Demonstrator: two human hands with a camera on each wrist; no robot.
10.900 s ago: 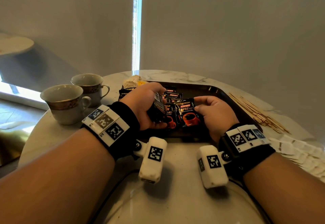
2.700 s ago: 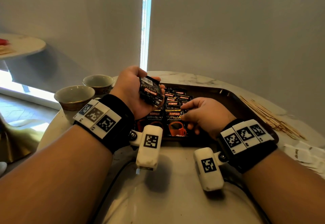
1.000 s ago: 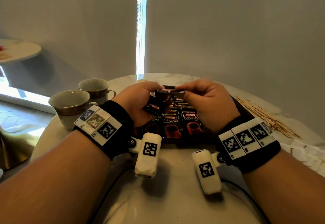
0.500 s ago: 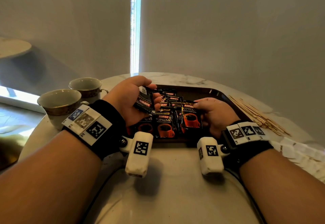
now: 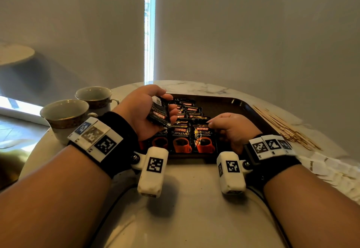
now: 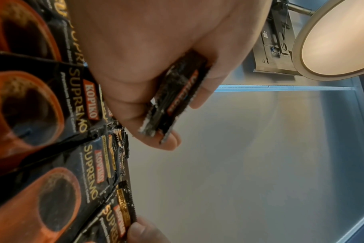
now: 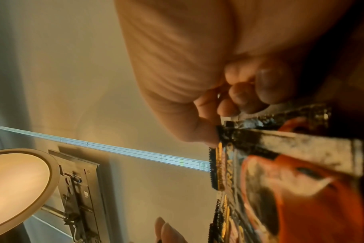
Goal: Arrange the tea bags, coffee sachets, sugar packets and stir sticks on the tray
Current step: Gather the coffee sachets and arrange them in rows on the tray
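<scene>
My left hand [image 5: 155,107] hovers over the left of the dark brown tray [image 5: 241,102] and grips a small stack of black coffee sachets [image 5: 158,114]. The left wrist view shows the same stack [image 6: 177,98] held between thumb and fingers. Three sachets lie face up side by side along the tray's near edge, with more rows behind. My right hand [image 5: 226,129] rests low on the tray, fingers curled, pinching the top right corner of the rightmost sachet [image 5: 203,140]. In the right wrist view, that sachet [image 7: 291,180] lies under the curled fingers [image 7: 239,95].
Wooden stir sticks [image 5: 282,129] lie in a loose pile right of the tray. White sugar packets [image 5: 327,168] are spread at the near right. Two cups [image 5: 64,115] stand left of the tray on the round marble table [image 5: 185,199].
A second ago both hands met at the stack above the tray. My right hand has since come down with one sachet and laid it at the right of the front row. The left hand stays raised.
</scene>
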